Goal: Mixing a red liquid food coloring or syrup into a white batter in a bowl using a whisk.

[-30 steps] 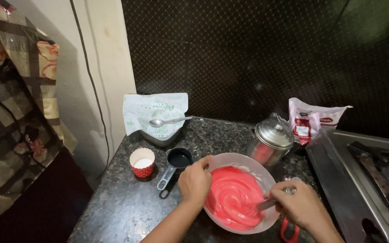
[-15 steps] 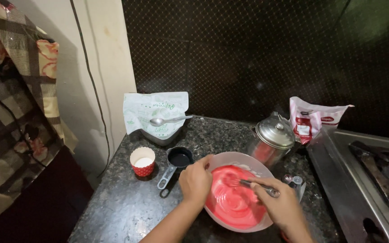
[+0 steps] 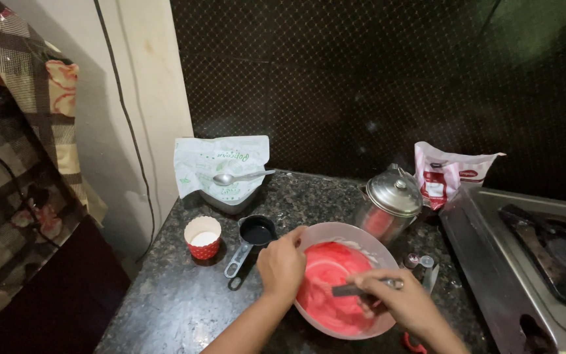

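The bowl (image 3: 347,283) sat near the surface's front edge, its pink batter (image 3: 331,288) looking smooth, evenly coloured and largely mixed. The left hand (image 3: 282,264) gripped the rim; the right hand (image 3: 397,300) clasped a utensil handle (image 3: 361,287) in the batter.

My pale pink round plastic bowl (image 3: 352,237) holds bright red-pink batter (image 3: 332,288). Far left, my red paper cup with white dots (image 3: 203,238) stands on the black-and-grey speckled granite counter (image 3: 171,308).
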